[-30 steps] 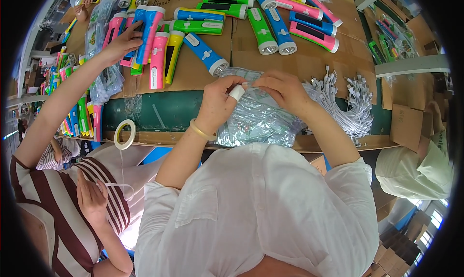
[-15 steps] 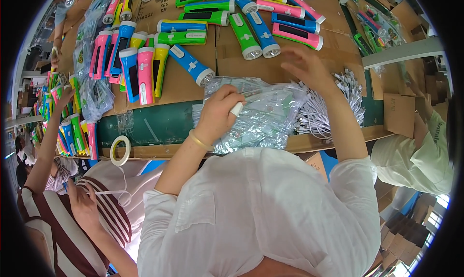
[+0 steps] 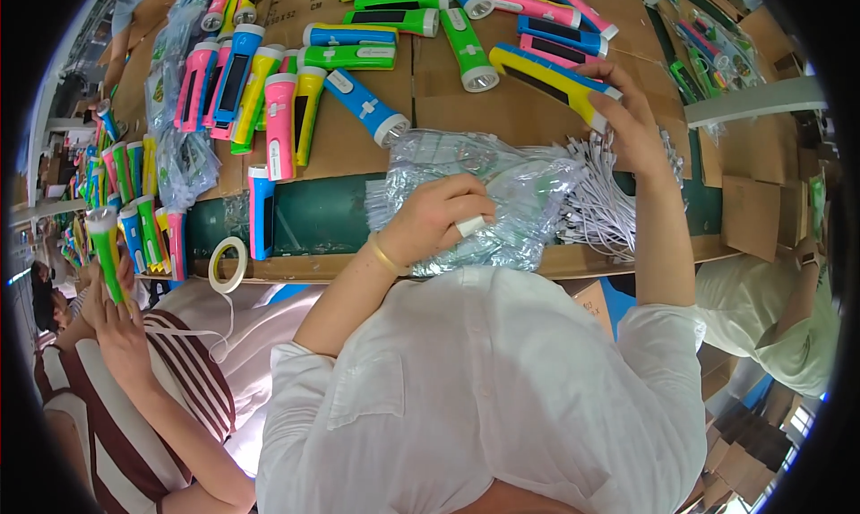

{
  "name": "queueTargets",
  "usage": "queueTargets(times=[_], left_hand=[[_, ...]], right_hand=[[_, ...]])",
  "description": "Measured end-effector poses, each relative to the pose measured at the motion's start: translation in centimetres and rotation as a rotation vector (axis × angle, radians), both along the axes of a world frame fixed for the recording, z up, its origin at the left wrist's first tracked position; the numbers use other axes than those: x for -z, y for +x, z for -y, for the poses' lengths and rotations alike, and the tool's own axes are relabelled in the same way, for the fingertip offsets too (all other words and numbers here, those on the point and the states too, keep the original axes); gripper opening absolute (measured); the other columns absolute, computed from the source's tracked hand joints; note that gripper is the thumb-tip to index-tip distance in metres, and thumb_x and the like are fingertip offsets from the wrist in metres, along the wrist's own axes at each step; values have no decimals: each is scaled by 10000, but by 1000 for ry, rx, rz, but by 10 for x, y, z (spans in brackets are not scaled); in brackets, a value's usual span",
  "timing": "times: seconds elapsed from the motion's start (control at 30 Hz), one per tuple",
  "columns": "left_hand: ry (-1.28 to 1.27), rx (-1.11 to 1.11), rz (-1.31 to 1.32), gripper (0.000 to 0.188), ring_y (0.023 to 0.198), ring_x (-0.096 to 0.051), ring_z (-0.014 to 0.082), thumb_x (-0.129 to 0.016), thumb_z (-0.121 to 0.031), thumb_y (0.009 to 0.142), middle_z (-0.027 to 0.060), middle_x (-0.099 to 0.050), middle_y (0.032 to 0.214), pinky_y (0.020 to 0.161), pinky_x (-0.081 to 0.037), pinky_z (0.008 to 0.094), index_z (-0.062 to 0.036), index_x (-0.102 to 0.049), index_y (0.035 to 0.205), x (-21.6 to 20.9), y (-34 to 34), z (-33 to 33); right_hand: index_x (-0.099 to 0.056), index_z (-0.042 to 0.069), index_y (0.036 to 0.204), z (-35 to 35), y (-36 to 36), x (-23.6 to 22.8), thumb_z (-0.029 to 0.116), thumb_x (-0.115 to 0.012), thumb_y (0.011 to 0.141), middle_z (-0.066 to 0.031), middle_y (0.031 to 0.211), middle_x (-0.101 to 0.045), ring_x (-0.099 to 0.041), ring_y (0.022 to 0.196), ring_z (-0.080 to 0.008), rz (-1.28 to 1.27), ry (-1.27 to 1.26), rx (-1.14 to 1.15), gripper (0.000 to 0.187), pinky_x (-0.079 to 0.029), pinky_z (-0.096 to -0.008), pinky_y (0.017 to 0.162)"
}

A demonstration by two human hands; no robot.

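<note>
My right hand grips a yellow-and-blue flashlight by its lens end, thumb and fingers around it. The flashlight tilts above the cardboard, a dark panel along its side. My left hand, a white wrap on one finger, has its fingers curled on a pile of clear plastic bags near the table's front edge. White charging cables lie bundled just right of the bags. A blue flashlight lies beyond my left hand, and a green one left of the held flashlight.
Several flashlights in pink, yellow and blue are clustered at left beside more plastic bags. A single blue flashlight lies near the front edge by a tape roll. At left, a co-worker's hand holds a green flashlight.
My right hand has taken hold of the yellow-and-blue flashlight; the one beside the green flashlight is gone from there. My left hand has shifted right over the bags. A blue flashlight has appeared near the front edge.
</note>
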State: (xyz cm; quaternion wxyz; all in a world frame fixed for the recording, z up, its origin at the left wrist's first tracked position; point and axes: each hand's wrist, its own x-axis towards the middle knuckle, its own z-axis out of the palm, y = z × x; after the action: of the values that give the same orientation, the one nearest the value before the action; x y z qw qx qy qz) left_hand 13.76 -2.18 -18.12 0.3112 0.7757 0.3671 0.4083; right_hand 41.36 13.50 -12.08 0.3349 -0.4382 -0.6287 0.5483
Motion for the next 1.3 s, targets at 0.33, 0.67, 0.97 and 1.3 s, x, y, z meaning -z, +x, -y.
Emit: queueTargets(times=[0.33,0.67,0.97,1.3], left_hand=[[52,-104,39,173,817,-631,272,-740,-19,783,90,-595,932,694,-531,353,-74,-699,942,5,4,1],[35,-161,128,127,838,-617,256,-724,-33,824,95,-600,933,722,-507,330,-54,-697,947,5,15,1],[66,-166,157,167,827,-583,227,-781,-16,786,78,-551,934,702,-481,307,-50,-705,931,0,1,13],[25,-278,6,156,833,-562,262,-708,16,806,105,-548,913,724,-480,333,-31,-650,942,11,4,9]], right_hand=[[-584,-2,1198,37,11,-40,370,-785,713,-120,1213,-624,-591,1158,-199,192,-238,-511,644,-457,-315,1007],[-515,20,1350,75,-48,34,125,-756,882,-56,1129,-640,-621,1021,-134,-97,-88,-365,537,-522,-314,884],[-621,-6,1165,72,-31,-22,174,-759,825,-159,1052,-662,-646,983,-364,578,414,-615,409,-514,-450,831],[-676,88,1126,92,-40,30,192,-752,824,-105,1066,-649,-654,966,-302,570,520,-572,328,-537,-415,814]])
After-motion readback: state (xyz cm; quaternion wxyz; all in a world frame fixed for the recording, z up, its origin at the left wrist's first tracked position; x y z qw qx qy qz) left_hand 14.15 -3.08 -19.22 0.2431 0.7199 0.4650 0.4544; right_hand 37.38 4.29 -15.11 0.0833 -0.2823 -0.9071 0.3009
